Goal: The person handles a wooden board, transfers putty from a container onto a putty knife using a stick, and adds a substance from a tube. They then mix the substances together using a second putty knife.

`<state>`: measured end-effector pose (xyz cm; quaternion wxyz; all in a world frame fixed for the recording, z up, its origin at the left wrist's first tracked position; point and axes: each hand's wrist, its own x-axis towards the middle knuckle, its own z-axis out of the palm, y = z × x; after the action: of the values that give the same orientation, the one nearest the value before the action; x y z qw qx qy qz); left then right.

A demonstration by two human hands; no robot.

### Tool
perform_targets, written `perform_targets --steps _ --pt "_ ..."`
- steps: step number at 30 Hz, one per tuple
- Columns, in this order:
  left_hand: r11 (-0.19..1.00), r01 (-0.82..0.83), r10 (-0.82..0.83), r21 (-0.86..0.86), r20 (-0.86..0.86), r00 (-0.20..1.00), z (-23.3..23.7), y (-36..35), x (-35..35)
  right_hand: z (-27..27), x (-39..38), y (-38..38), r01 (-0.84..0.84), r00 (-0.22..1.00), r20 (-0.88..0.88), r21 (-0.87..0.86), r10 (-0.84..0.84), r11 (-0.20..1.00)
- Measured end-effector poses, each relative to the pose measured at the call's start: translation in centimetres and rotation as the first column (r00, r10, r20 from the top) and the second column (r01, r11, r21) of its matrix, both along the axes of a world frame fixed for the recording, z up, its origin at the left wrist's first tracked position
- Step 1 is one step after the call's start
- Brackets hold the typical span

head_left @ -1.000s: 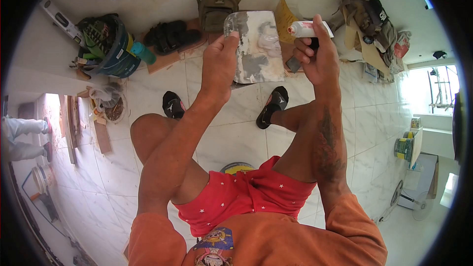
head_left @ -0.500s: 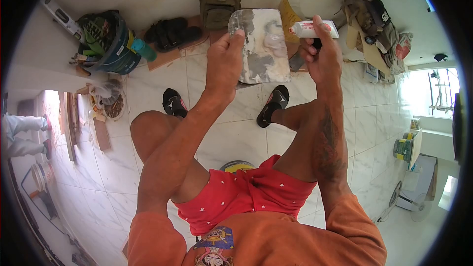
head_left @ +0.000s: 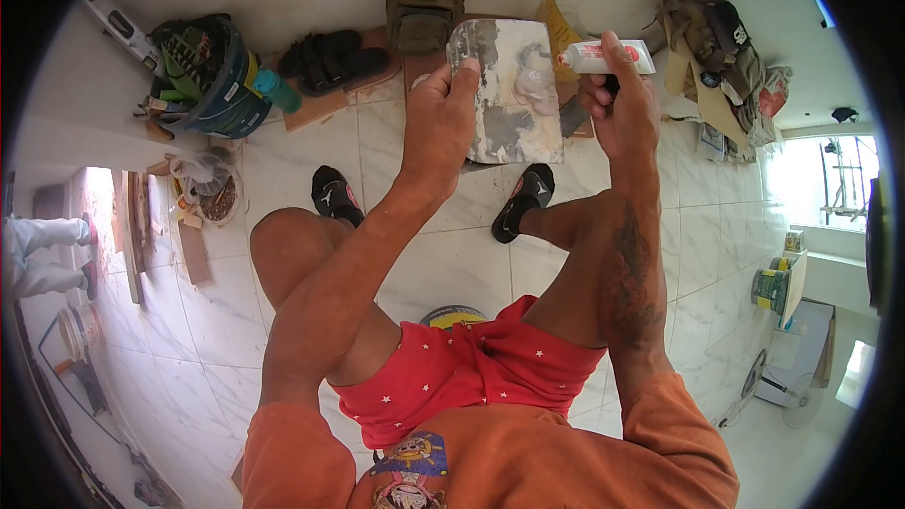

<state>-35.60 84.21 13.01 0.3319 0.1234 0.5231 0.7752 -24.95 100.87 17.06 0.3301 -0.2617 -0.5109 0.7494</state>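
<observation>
In my left hand [head_left: 441, 127] is a flat rectangular mixing board [head_left: 498, 123], its face smeared with white and grey patches. The thumb presses on the face and the fingers go behind it. A mound of pale putty [head_left: 535, 87] sits on its right half. My right hand [head_left: 626, 108] is closed around a white squeeze tube [head_left: 594, 57] with red print. The tube lies sideways, its reddish nozzle pointing left toward the board's right edge, a small gap away. Whether anything comes out of it is too small to tell.
Along the wall stand a bucket of tools [head_left: 231, 94], a teal bottle [head_left: 275, 90], black sandals [head_left: 335, 63], a backpack [head_left: 424, 14] and a box of bags [head_left: 702, 52]. A person's legs [head_left: 42, 254] show at far left. A lidded bucket [head_left: 452, 315] is beneath me.
The board and my left hand have shifted slightly right. The tube and my right hand have moved a little right and stay beside the board.
</observation>
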Motion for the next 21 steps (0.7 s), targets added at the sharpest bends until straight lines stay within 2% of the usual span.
perform_targets --steps 21 --pt "1.000 -0.014 0.014 0.001 -0.002 1.000 0.48 -0.05 0.38 0.25 0.00 -0.29 -0.005 1.000 0.029 0.047 0.003 0.999"
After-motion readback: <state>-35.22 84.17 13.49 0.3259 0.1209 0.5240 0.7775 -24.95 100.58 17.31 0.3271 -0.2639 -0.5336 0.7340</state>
